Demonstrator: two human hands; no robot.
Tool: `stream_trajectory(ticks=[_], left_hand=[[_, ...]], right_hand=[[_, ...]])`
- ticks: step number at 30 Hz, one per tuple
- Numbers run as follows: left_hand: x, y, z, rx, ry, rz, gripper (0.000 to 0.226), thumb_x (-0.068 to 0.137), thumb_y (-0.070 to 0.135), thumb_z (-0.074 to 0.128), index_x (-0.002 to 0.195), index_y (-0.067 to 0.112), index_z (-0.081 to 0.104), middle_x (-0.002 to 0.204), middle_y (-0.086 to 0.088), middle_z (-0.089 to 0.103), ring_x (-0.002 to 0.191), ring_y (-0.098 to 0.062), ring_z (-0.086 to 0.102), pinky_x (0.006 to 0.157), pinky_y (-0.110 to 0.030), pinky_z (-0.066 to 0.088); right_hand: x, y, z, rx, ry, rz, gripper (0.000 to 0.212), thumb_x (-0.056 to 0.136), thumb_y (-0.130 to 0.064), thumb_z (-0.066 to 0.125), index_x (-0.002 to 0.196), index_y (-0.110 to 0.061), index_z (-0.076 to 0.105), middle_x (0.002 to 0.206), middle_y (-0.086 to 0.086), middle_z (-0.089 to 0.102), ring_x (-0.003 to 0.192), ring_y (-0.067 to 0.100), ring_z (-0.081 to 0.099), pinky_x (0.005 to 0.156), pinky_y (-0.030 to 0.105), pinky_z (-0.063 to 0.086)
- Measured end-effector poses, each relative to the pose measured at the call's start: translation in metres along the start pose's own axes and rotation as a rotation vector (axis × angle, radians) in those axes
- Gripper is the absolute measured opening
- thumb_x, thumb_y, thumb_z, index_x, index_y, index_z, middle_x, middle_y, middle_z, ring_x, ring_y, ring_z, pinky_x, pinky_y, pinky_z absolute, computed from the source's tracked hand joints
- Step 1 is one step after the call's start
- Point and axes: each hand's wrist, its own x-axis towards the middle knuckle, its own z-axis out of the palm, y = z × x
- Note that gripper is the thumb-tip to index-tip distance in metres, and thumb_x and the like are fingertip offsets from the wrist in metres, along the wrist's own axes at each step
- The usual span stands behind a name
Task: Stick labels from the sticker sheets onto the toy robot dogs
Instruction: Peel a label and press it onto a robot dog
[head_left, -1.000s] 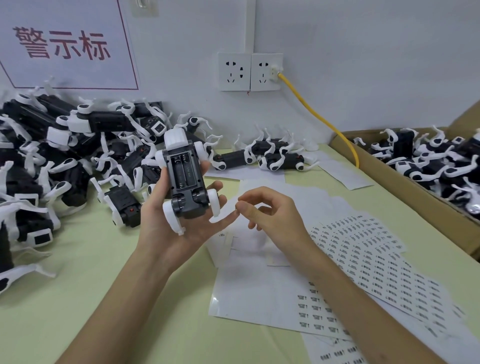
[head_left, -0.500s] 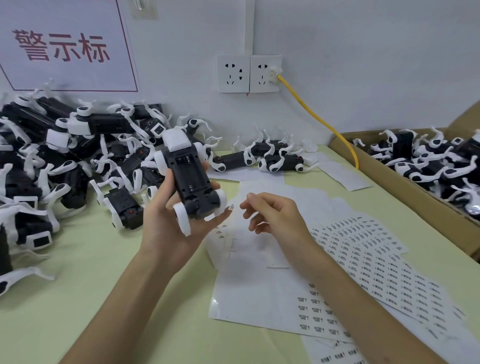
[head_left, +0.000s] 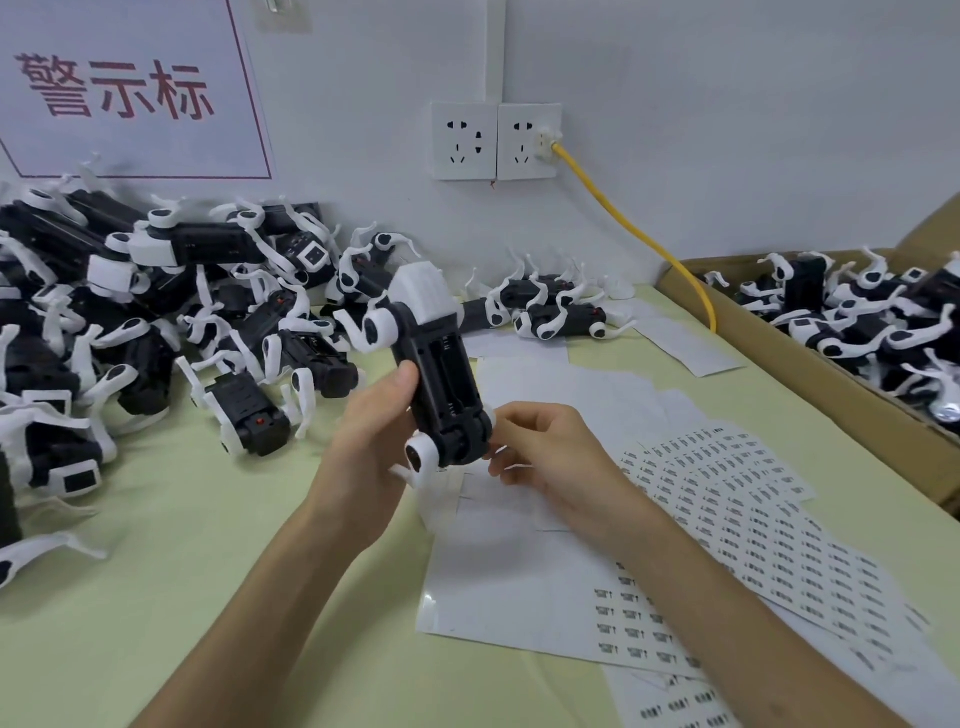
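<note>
My left hand (head_left: 363, 447) grips a black and white toy robot dog (head_left: 441, 374) by its body. The dog is belly up, with its white head tilted away from me and its open battery bay showing. My right hand (head_left: 550, 457) has its thumb and curled fingers pinched on the dog's rear end by the right hip. Whether a label is under those fingertips is hidden. Sticker sheets (head_left: 727, 499) printed with small black labels fan out on the table under my right forearm.
A big pile of toy dogs (head_left: 130, 322) covers the left of the green table, and two more dogs (head_left: 550, 312) lie by the wall. A cardboard box (head_left: 810, 374) of dogs stands at the right. A yellow cable (head_left: 639, 234) runs from the wall socket (head_left: 496, 140).
My left hand tilted the dog and moved it to the right. My right hand, which pinched something small in the air, came up to the dog's rear end and closed on it.
</note>
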Motion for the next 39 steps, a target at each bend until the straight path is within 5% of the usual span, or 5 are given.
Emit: stream_trajectory(ticks=[3, 12, 21, 27, 39], left_hand=[[-0.001, -0.001, 0.003, 0.044, -0.023, 0.025, 0.060, 0.084, 0.052, 0.072, 0.102, -0.005, 0.068, 0.103, -0.035, 0.066, 0.095, -0.038, 0.065, 0.086, -0.044, 0.052], [0.001, -0.006, 0.003, -0.049, 0.139, -0.041, 0.043, 0.085, 0.044, 0.064, 0.120, 0.019, 0.070, 0.130, 0.003, 0.071, 0.133, -0.017, 0.057, 0.121, -0.048, 0.027], [0.010, -0.009, 0.004, -0.609, 0.396, -0.117, 0.021, 0.070, 0.018, 0.075, 0.082, 0.021, 0.058, 0.073, 0.007, 0.067, 0.064, -0.007, 0.068, 0.087, -0.028, 0.053], [0.007, -0.011, 0.009, -0.676, 0.379, -0.136, 0.009, 0.073, 0.021, 0.078, 0.074, 0.015, 0.070, 0.083, 0.000, 0.067, 0.086, -0.012, 0.072, 0.087, -0.027, 0.061], [0.003, -0.011, 0.014, -0.674, 0.292, -0.161, 0.023, 0.077, 0.033, 0.076, 0.093, 0.020, 0.068, 0.095, 0.006, 0.074, 0.116, -0.019, 0.062, 0.122, -0.041, 0.036]], right_hand=[[0.000, 0.001, 0.000, 0.016, 0.036, -0.033, 0.013, 0.091, -0.016, 0.073, 0.087, -0.004, 0.075, 0.075, 0.010, 0.068, 0.058, 0.015, 0.060, 0.054, 0.020, 0.048], [0.002, -0.008, -0.008, 0.077, 0.348, -0.305, 0.005, 0.090, -0.014, 0.075, 0.087, -0.010, 0.074, 0.058, -0.002, 0.061, 0.048, 0.012, 0.047, 0.051, 0.018, 0.043], [-0.011, -0.018, -0.003, 0.527, -0.148, -0.151, 0.027, 0.081, -0.026, 0.065, 0.103, -0.021, 0.080, 0.051, -0.001, 0.042, 0.049, 0.013, 0.028, 0.051, 0.026, 0.025], [-0.020, -0.006, 0.019, 0.456, -0.420, -0.024, 0.043, 0.082, -0.028, 0.059, 0.122, -0.024, 0.075, 0.046, -0.001, 0.037, 0.047, 0.013, 0.021, 0.049, 0.026, 0.022], [-0.021, 0.003, 0.030, 0.513, -0.419, 0.020, 0.049, 0.082, -0.024, 0.058, 0.130, -0.030, 0.070, 0.055, 0.001, 0.038, 0.051, 0.015, 0.015, 0.050, 0.027, 0.019]])
